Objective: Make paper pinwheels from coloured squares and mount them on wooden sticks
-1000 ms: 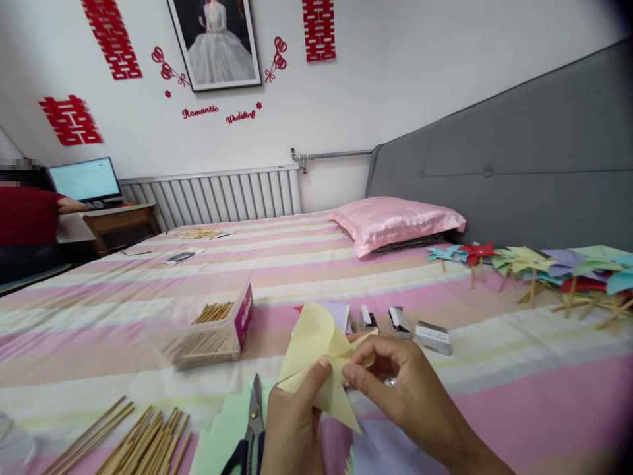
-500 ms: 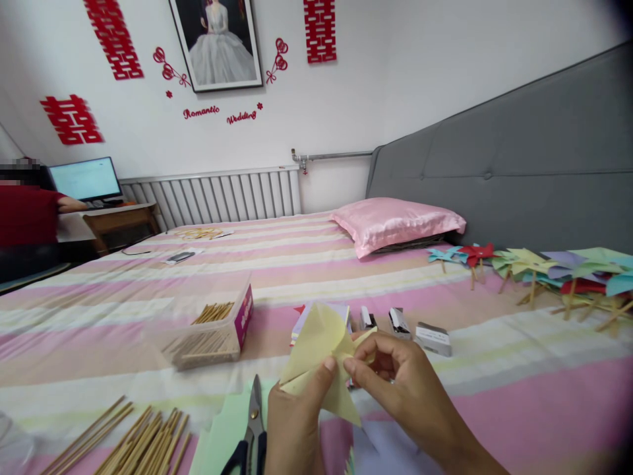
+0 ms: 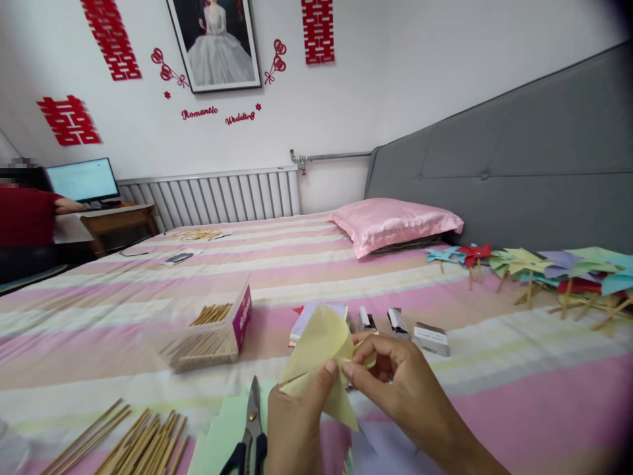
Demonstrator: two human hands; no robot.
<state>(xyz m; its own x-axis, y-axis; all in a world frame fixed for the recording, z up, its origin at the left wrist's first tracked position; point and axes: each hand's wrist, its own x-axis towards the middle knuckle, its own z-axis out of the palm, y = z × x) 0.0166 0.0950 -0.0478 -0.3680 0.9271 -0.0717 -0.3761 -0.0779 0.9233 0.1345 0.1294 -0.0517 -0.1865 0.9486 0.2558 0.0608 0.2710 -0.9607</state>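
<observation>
Yellow paper (image 3: 319, 356) folded into pinwheel blades, pinched between left hand (image 3: 297, 422) and right hand (image 3: 395, 382) above the striped bed (image 3: 494, 396) | scissors (image 3: 252, 429) at 9 o'clock | wooden sticks (image 3: 128, 445) farther at 9 | finished pinwheels (image 3: 534, 270) at 2 o'clock

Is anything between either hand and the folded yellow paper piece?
Nothing visible. The left hand and the right hand both pinch the folded pale-yellow paper piece directly, above the striped bedsheet; the scissors lie beside them.
</observation>
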